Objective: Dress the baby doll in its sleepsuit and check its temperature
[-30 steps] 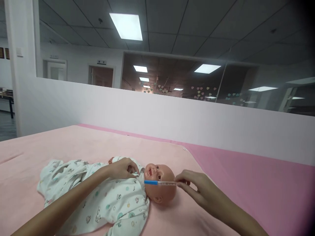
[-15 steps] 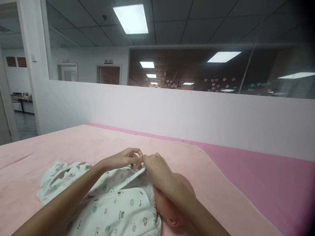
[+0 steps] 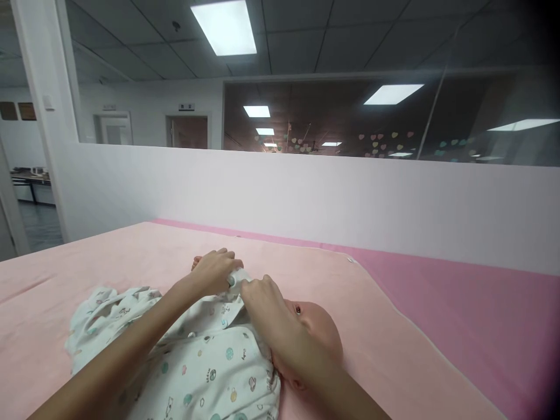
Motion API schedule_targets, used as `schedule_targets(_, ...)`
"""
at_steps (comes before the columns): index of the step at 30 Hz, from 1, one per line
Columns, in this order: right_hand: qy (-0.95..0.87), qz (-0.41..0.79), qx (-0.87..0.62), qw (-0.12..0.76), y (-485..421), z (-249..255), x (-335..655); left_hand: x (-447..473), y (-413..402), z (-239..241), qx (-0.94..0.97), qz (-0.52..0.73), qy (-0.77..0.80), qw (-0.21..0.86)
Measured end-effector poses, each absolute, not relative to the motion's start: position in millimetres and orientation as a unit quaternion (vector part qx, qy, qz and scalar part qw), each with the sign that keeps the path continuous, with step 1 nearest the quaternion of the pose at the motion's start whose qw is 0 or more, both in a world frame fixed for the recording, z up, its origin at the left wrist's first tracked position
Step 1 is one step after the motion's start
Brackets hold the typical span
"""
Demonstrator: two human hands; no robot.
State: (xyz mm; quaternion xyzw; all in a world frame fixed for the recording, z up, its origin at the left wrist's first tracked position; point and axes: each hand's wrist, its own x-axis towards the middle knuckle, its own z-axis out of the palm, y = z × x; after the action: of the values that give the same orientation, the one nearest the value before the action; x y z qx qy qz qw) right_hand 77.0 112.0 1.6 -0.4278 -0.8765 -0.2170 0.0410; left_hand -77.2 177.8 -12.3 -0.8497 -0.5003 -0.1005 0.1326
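A baby doll [image 3: 321, 329] lies on its back, head to the right, in a white baby garment [image 3: 219, 373] printed with small coloured pictures. My left hand [image 3: 216, 271] is closed around the doll's far arm, and the doll's small hand [image 3: 196, 262] sticks out beyond it. Close by, my right hand [image 3: 266, 300] is closed on the white cloth near the doll's shoulder. A bit of sleeve [image 3: 237, 279] stretches between the two hands. Snap buttons show along the garment's loose front edge. My right forearm hides part of the doll's face and neck.
Under the doll spreads a pale pink sheet [image 3: 394, 361], with a darker pink cover [image 3: 459, 303] showing at the right and back. A low white wall [image 3: 328, 198] with windows above stands behind the bed. A doorway opens at the far left.
My left hand has moved left and up from the cloth edge onto the doll's arm, and the doll's hand now shows. My right hand has shifted slightly left, uncovering the doll's eye.
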Motion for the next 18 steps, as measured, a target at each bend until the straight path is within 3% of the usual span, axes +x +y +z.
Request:
schedule_targets(3, -0.885, -0.235, -0.403, 0.02, 114, -7, 73, -77, 165, -31, -0.854, -0.046, -0.509, 0.098)
schedule_targets(7, -0.888, -0.234, -0.396, 0.007, 109, -14, 70, -80, 156, -56, -0.847, -0.068, -0.524, 0.059)
schedule_targets(13, -0.872, -0.264, -0.412, 0.028, 78, -19, 84, -76, 150, -51, -0.83, -0.087, -0.55, 0.036)
schedule_targets(18, -0.877, -0.216, -0.411, 0.125, 60, -14, 121, -73, 146, -50, -0.796, -0.11, -0.594, 0.014)
